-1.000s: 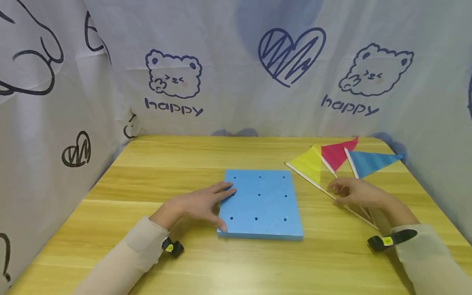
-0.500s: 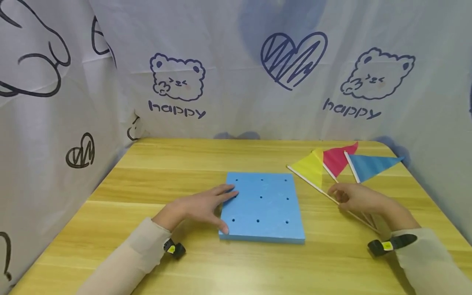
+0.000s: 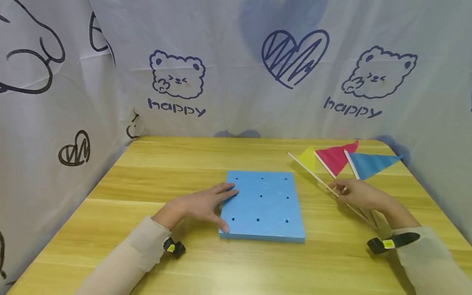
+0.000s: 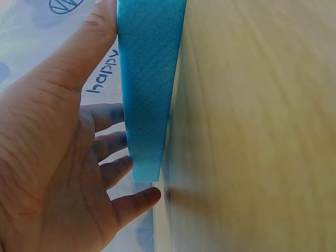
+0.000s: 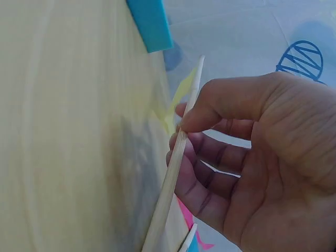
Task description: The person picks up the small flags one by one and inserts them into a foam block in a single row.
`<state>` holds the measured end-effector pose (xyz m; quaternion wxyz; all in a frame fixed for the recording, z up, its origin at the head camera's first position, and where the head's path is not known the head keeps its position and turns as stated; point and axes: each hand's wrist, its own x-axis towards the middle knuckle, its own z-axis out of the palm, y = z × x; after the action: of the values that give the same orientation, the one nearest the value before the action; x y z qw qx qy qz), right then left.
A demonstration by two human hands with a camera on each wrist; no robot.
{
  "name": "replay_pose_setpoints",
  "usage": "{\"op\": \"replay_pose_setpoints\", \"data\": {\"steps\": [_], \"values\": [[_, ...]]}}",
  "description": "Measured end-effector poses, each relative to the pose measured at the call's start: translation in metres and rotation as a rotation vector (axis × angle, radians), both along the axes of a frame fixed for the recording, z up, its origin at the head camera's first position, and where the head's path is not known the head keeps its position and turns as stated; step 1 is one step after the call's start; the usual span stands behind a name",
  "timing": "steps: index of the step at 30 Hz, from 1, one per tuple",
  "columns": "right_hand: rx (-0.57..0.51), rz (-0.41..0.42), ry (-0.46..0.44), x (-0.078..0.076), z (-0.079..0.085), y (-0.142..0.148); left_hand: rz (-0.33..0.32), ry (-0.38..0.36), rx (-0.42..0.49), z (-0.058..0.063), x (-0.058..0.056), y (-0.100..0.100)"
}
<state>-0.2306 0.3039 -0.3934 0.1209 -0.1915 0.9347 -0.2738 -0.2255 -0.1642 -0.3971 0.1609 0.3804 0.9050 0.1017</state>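
Observation:
My left hand (image 3: 199, 205) rests on the left edge of a flat blue foam board (image 3: 273, 209) with rows of small holes. Its fingers are spread, the thumb lying at the near corner. In the left wrist view the thumb and fingertips touch the board's side (image 4: 149, 94). My right hand (image 3: 363, 196) pinches the thin wooden stick of a yellow pennant flag (image 3: 308, 159) between thumb and fingers. That stick (image 5: 168, 194) slants across the right wrist view. Beside it lie a red pennant flag (image 3: 336, 157) and a blue pennant flag (image 3: 373, 164), their sticks partly hidden by the right hand.
Everything is on a wood-grain table (image 3: 147, 168). White cloth (image 3: 228, 73) printed with bears and hearts hangs behind it and along the sides. Small cameras (image 3: 380, 245) are strapped to both wrists.
The yellow flag's top end has risen off the table in my right hand, and its cloth now hangs narrower, partly behind the stick. My left hand stays on the board.

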Motion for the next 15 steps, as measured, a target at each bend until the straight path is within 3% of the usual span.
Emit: {"op": "replay_pose_setpoints", "data": {"steps": [7, 15], "values": [[-0.157, -0.019, -0.094, 0.003, 0.013, -0.007, 0.005, -0.007, -0.006, 0.001, -0.002, 0.000], [-0.217, -0.017, -0.060, -0.002, 0.024, -0.024, 0.002, -0.013, -0.010, -0.002, -0.001, -0.003]]}}
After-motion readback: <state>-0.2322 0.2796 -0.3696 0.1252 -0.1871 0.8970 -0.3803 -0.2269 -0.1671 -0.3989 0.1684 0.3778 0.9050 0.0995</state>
